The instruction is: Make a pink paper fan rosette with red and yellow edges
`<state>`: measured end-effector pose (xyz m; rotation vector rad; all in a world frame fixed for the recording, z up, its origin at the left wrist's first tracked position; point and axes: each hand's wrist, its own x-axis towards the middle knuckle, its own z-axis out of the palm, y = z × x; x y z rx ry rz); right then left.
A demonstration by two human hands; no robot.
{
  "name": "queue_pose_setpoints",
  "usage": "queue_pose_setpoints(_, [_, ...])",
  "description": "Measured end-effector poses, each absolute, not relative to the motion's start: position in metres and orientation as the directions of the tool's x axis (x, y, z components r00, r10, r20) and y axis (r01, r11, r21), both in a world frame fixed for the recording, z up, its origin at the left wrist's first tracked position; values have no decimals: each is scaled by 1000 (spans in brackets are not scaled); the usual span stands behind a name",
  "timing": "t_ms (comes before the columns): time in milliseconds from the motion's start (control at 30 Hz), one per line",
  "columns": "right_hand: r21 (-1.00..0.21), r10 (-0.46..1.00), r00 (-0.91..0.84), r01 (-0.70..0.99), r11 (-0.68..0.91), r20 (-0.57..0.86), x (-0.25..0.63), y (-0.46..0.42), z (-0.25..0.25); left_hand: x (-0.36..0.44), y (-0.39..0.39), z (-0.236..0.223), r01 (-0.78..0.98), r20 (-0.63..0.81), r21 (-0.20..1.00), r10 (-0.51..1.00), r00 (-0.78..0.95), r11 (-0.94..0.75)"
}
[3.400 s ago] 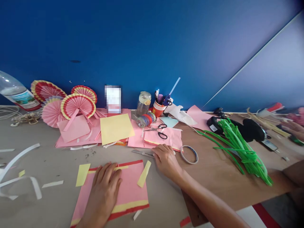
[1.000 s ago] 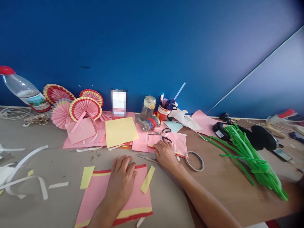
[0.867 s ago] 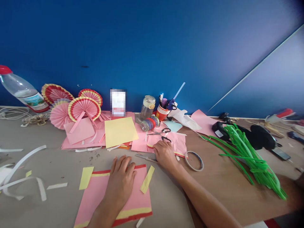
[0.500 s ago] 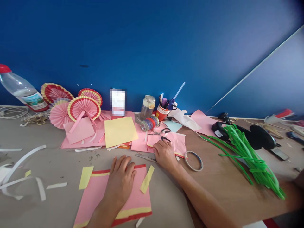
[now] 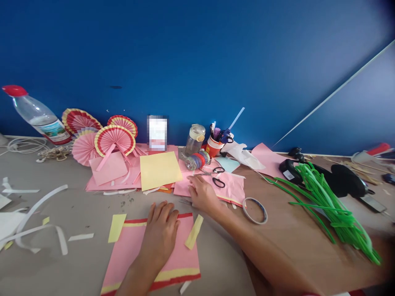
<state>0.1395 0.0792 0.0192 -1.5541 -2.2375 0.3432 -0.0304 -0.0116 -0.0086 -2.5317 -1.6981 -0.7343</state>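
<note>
My left hand (image 5: 162, 230) lies flat, fingers spread, on a pink paper sheet (image 5: 182, 257) edged with red and yellow strips at top and bottom. Small yellow paper strips rest at its sides, one at the left corner and one (image 5: 194, 232) on the right edge. My right hand (image 5: 204, 196) reaches over the pink papers (image 5: 236, 185) behind, with its fingers stretched out and its thumb apart, nothing visibly held. Beyond its knuckles lie black-handled scissors (image 5: 219, 182). A metal blade (image 5: 185, 202) pokes out beneath this hand, the rest of it hidden.
Pleated paper fans (image 5: 115, 142) lean at the back left near a plastic bottle (image 5: 46, 119). A yellow sheet (image 5: 160, 170), tape rolls (image 5: 197, 159), a pen cup (image 5: 214, 147) and a jar (image 5: 195, 139) stand mid-back. A tape ring (image 5: 255, 210) and green pipe cleaners (image 5: 336, 209) lie right.
My right hand has shifted left, away from the scissors' handles, and its fingers have stretched out. My left hand stays on the pink sheet. The whole view has shifted slightly.
</note>
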Motion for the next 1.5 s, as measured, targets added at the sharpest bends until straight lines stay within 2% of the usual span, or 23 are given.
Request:
queue_pose_setpoints(167, [-372,979,-182,905,205,97,104,104,26,-32,-11,-9,881,382,248,876,294,-404])
queue_pose_setpoints(233, [-454,991,-125,880,137,57,93,110,24,-33,-11,-9,880,379,258,880,287,-399])
queue_pose_setpoints(367, [-685,998,-58,726,53,15,85,118,18,-35,-10,-9,873,387,285,881,273,-396])
queue_pose_setpoints(533, [-815,995,-93,580,17,-46,106,113,20,-42,-7,-5,882,484,318,859,165,-348])
queue_pose_setpoints(700, [-884,984,-132,466,-41,-116,136,96,20,-51,-2,1,893,563,360,826,23,-270])
queue_pose_setpoints(900, [-886,971,-152,454,-99,-186,151,83,13,-55,1,-6,931,510,280,858,61,-233])
queue_pose_setpoints(1000, [-860,972,-151,504,-82,-182,156,78,17,-56,1,-8,939,480,253,873,86,-231])
queue_pose_setpoints(1067, [-791,989,-145,609,58,-40,159,71,24,-56,0,-8,939,460,248,882,102,-239])
queue_pose_setpoints(1133, [-614,954,-245,731,298,171,159,61,32,-56,-1,-8,935,445,249,887,120,-252])
queue_pose_setpoints(1200, [-400,860,-440,762,509,257,157,51,38,-55,-1,-7,930,434,253,890,136,-265])
queue_pose_setpoints(1300, [-234,748,-637,710,664,188,149,40,35,-55,-2,-7,925,415,261,897,152,-277])
queue_pose_setpoints(1500, [-99,718,-689,711,696,93,138,45,17,-56,-4,-6,919,412,277,899,152,-282])
